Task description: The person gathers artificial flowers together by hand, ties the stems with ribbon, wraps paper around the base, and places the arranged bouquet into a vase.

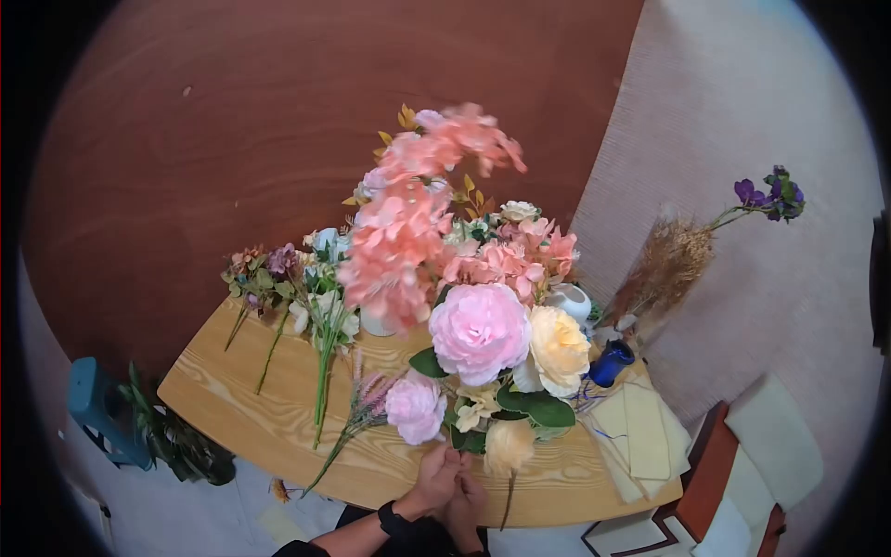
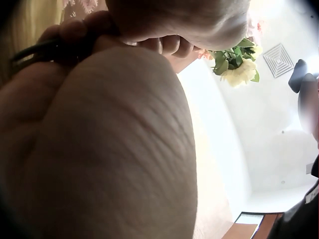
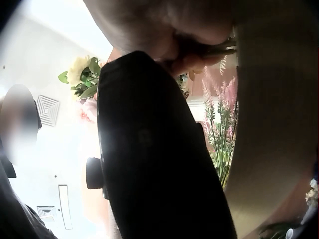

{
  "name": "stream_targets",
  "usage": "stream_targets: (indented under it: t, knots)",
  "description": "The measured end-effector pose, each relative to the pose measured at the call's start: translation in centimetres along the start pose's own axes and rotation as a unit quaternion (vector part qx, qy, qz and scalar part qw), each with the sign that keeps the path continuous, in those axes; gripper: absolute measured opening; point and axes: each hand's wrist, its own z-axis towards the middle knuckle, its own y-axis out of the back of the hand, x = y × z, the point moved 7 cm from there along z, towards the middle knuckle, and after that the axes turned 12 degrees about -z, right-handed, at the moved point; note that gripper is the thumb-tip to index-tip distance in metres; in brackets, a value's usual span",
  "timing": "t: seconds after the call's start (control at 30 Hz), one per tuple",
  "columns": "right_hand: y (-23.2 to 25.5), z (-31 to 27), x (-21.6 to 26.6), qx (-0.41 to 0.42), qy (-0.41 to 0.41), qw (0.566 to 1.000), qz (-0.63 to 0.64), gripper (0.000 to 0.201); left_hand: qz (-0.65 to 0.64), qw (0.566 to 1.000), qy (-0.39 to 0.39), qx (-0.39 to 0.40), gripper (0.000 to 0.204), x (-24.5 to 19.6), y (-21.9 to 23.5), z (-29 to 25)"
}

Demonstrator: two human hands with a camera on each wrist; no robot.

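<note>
Both hands meet at the bottom center of the head view, the left hand (image 1: 434, 478) and the right hand (image 1: 466, 498) pressed together with fingers curled, grasping the bouquet (image 1: 469, 308) by stems that are mostly hidden; short stem ends show beside the fingers in the right wrist view. The bouquet fills the middle of the frame: a large pink bloom (image 1: 480, 339) at its center, a yellow bloom (image 1: 559, 351) just to the right, a lilac-pink bloom (image 1: 415, 408) lower left, and blurred coral blossoms (image 1: 394, 255) arching above. A black wristband (image 1: 397, 520) circles the left wrist. Left of the bouquet, pink-purple sprigs (image 1: 369, 399) and white flowers on green stems (image 1: 332, 311) lie on the wood-grained counter (image 1: 209, 381). At center right stand a blue vase (image 1: 613, 364) and tall dried grass (image 1: 668, 255), with cream sheets (image 1: 640, 432) below them. A teal stool (image 1: 93, 399) sits lower left.
</note>
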Motion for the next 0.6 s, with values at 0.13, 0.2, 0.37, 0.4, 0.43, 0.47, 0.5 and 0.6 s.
stream_targets:
  t: [0.13,0.2,0.37,0.4,0.43,0.47,0.5,0.6]
  knots:
    - [-0.5,0.3,-0.4,0.005,0.02,0.999,0.049,0.025,-0.056,0.998,0.003,-0.004,0.04,0.4,0.1,0.1]
    - [-0.6,0.2,-0.8,0.003,0.011,0.996,0.083,0.026,-0.075,0.997,0.017,-0.008,0.04,0.6,0.2,0.0]
    - [-0.5,0.0,1.1,0.014,0.011,0.998,0.059,0.028,-0.098,0.995,0.022,-0.006,0.034,0.1,-0.4,0.2]
    - [-0.3,0.2,0.9,0.014,0.007,0.998,0.058,0.028,-0.099,0.995,0.026,-0.008,0.034,0.3,-0.4,0.4]
    - [-0.3,0.4,0.6,0.014,0.013,0.999,0.029,0.028,-0.084,0.996,0.014,-0.005,0.033,0.4,-0.4,0.5]
    - [-0.2,0.1,0.1,0.016,0.013,1.0,-0.002,0.028,-0.069,0.998,0.006,-0.007,0.032,0.5,-0.2,0.1]
    - [-0.1,0.3,-0.7,0.016,0.003,1.0,-0.004,0.028,-0.068,0.998,0.015,-0.011,0.032,0.9,0.0,0.0]
    - [0.0,-0.3,-2.0,-0.002,-0.003,1.0,-0.022,0.025,0.011,0.999,0.044,-0.017,0.039,1.7,0.9,-0.5]
